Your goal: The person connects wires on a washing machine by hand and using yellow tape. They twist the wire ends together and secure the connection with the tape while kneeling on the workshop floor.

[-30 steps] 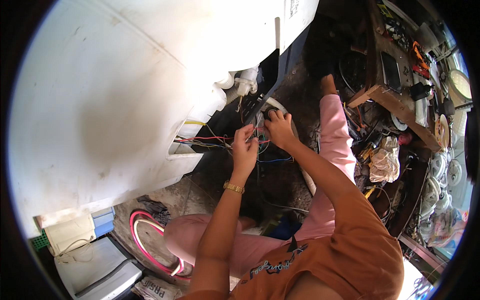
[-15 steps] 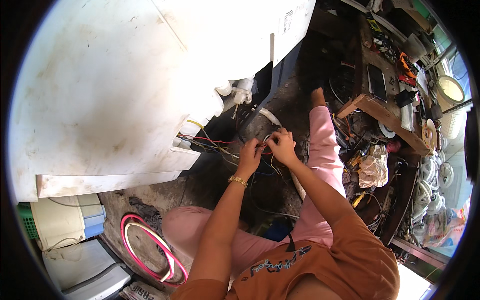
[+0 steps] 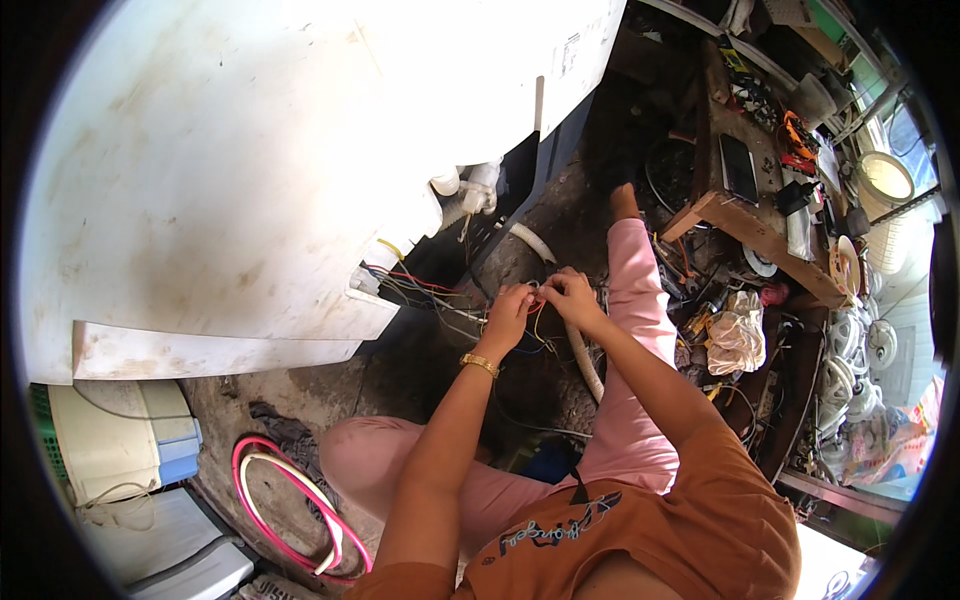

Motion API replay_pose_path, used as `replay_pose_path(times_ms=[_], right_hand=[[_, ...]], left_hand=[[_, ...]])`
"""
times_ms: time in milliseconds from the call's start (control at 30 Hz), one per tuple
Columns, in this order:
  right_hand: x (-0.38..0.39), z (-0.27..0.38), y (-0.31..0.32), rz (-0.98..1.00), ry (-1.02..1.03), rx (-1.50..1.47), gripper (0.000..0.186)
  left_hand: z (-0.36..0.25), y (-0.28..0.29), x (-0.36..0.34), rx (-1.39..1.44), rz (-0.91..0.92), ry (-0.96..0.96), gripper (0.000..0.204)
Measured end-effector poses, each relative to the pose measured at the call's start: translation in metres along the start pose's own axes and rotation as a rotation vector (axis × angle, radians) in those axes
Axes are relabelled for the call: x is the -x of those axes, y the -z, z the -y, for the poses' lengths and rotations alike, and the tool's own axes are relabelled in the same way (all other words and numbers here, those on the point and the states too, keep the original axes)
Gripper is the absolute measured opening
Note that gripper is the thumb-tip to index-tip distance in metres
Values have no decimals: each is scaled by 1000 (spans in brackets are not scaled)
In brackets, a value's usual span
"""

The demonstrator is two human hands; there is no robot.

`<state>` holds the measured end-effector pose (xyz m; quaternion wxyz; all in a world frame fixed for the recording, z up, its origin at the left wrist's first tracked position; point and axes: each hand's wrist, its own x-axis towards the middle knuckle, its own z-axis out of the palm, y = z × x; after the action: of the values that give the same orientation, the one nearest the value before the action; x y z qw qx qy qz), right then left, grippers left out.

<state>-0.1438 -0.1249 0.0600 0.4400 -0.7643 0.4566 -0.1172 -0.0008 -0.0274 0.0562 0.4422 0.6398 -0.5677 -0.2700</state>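
Note:
A bundle of coloured wires (image 3: 415,284) comes out of the underside of a large white appliance (image 3: 200,220) and runs to my hands. My left hand (image 3: 509,314), with a gold band on its wrist, has its fingers pinched on the wires. Close beside it, my right hand (image 3: 571,298) pinches the wires too, with fingertips nearly meeting those of the left. A red wire (image 3: 534,307) shows between and below the fingertips. Yellow and blue strands hang beneath. The exact point gripped is too small to make out.
A pale hose (image 3: 582,365) lies on the dark floor between my legs. Pink and cream hoses (image 3: 245,475) are coiled at the left. To the right stands a wooden bench (image 3: 745,215) with a phone (image 3: 738,168) and tools; a crumpled cloth (image 3: 736,335) lies near it.
The view has shifted slightly. My right hand's fingers have changed position at the wires, and both hands stay close together. A loose wire end between them is less visible now.

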Motion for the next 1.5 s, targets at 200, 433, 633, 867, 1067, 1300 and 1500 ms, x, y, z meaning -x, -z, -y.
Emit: replay_pose_path(times_ms=[200,433,633,867,1067,1300,1500], right_hand=[[20,31,26,-279,599,458,20],[11,37,38,-219,866,506,13],[11,40,21,-216,638,325,11],[1,20,-2,-84,180,98,15],[-13,10,13,409,-39,-528,14],[5,26,29,-149,523,277,14],[3,26,21,-203,556,367,11]], left_hand=[[2,9,2,62,74,136,17],[-3,7,0,90,96,123,18],[0,12,9,240,-10,240,13],[-15,10,18,-285,-218,-71,14],[-10,7,15,-165,-224,4,13],[-9,6,14,-26,-166,79,14],[-10,7,10,54,-172,121,15]])
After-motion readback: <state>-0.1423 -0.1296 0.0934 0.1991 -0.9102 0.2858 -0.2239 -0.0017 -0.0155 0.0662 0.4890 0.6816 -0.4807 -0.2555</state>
